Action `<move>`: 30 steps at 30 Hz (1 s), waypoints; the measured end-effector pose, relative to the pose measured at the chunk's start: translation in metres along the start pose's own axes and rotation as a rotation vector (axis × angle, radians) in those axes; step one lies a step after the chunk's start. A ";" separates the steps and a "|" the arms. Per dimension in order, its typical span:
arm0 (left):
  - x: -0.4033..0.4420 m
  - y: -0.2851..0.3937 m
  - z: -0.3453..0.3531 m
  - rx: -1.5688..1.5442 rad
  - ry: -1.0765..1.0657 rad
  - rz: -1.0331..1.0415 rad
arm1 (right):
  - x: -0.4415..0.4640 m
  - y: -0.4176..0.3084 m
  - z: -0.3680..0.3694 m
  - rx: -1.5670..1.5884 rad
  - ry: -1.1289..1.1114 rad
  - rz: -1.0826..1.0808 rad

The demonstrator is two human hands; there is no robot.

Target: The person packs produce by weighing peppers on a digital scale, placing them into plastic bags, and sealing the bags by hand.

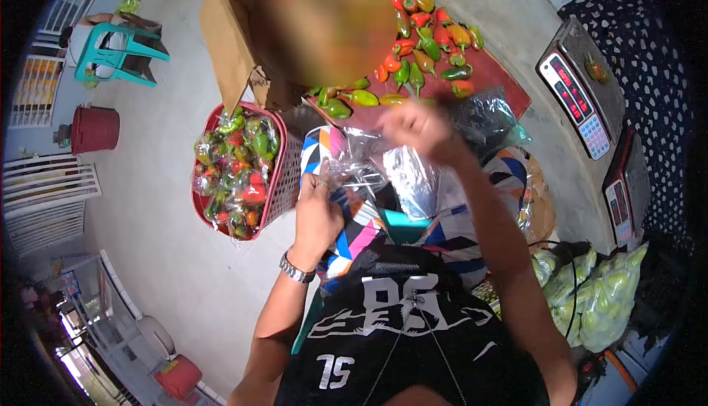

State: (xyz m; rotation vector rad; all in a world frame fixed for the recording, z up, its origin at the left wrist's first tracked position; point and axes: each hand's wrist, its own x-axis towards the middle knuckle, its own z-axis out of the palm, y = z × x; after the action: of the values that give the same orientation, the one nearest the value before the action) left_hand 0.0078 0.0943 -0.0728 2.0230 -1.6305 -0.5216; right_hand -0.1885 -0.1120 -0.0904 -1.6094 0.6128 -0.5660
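Note:
Clear plastic (pixel 355 161) is held at its left edge by my left hand (pixel 318 218), whose fingers are closed on it above my lap. My right hand (pixel 419 129) is raised near the red board (pixel 490 85) and smeared by motion, so its fingers and anything in them cannot be made out. Below it, a stack of shiny clear bags (pixel 411 185) lies on my lap. Loose red, green and orange peppers (pixel 424 41) are spread over the board. A black plastic bag (pixel 483 115) lies at the board's near edge.
At the left stands a red basket (pixel 284 174) with bagged peppers (pixel 240 170). A cardboard box (pixel 221 44) is behind it. Two scales (pixel 579 100) (pixel 621 203) are at the right, above bags of green produce (pixel 605 299). A teal chair (pixel 110 53) stands farther left.

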 end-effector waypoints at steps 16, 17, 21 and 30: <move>-0.016 -0.008 0.007 -0.221 -0.020 -0.214 | 0.231 0.103 -0.188 -1.136 0.569 0.058; -0.012 -0.006 0.002 -0.216 -0.022 -0.168 | 0.229 0.106 -0.195 -1.029 0.562 0.025; 0.001 -0.004 -0.007 -0.214 -0.026 -0.217 | 0.219 0.102 -0.200 0.075 0.686 0.020; 0.000 0.000 0.002 -0.264 0.010 -0.242 | 0.219 0.082 -0.141 -1.020 0.453 0.405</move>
State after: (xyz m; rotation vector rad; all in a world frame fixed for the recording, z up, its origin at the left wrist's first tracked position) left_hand 0.0066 0.0941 -0.0749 2.0253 -1.2417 -0.7680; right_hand -0.1278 -0.3709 -0.1519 -2.2005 1.7201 -0.3058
